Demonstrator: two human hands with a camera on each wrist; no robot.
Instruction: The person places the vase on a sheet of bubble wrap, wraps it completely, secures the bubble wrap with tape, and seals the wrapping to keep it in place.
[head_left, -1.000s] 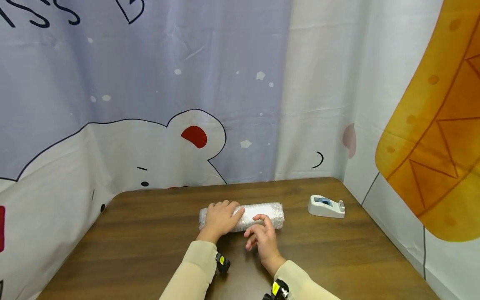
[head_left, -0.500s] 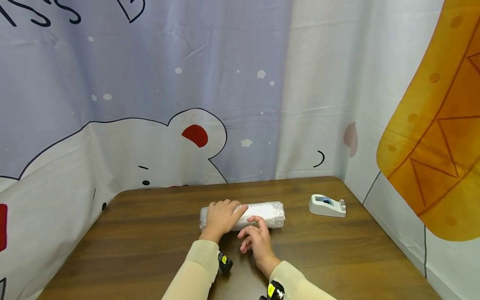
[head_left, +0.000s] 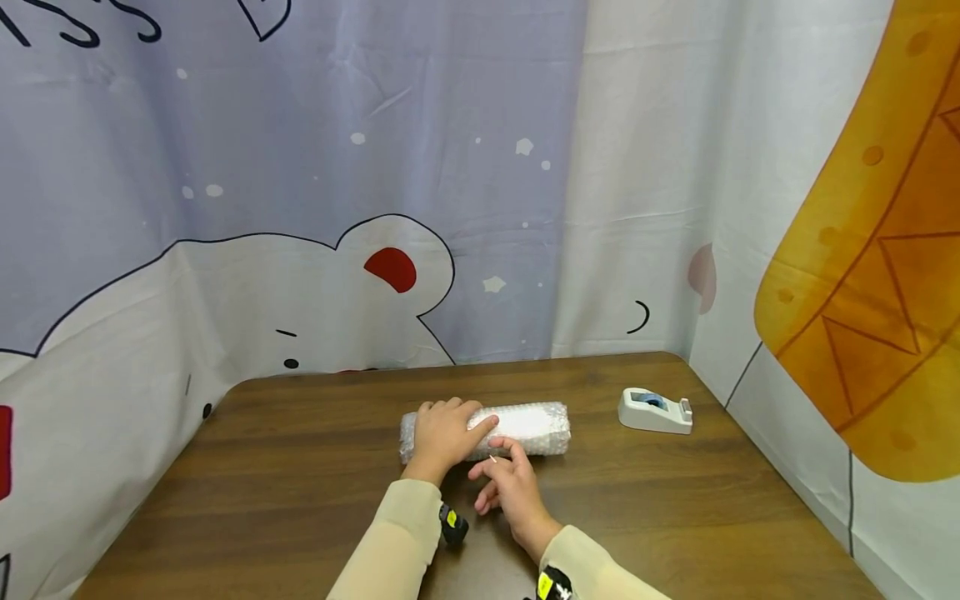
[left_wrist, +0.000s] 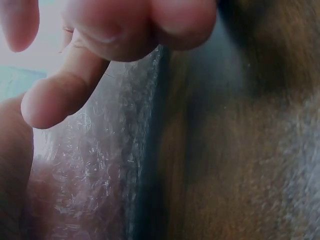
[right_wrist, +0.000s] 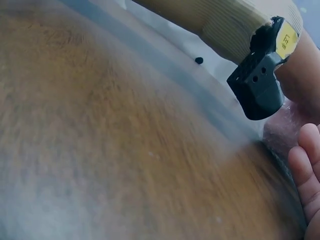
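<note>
A cylinder-shaped package in bubble wrap, white beneath the clear layer, lies sideways on the wooden table. My left hand rests over its left half, fingers bent over the far side and their tips hidden, thumb stretched to the right. Just in front of the package, my right hand has loosely bent fingers, the index finger reaching to its near face. The left wrist view brings the right fingers close up over the bubble wrap. In the right wrist view only a few right fingertips show.
To the right on the table stands a white tape dispenser with a blue roll. Printed curtains hang behind and beside the table. A black camera is strapped at the left wrist.
My right hand has shifted slightly left along the near side of the package, closer to the left thumb. The left hand and the package have hardly moved.
</note>
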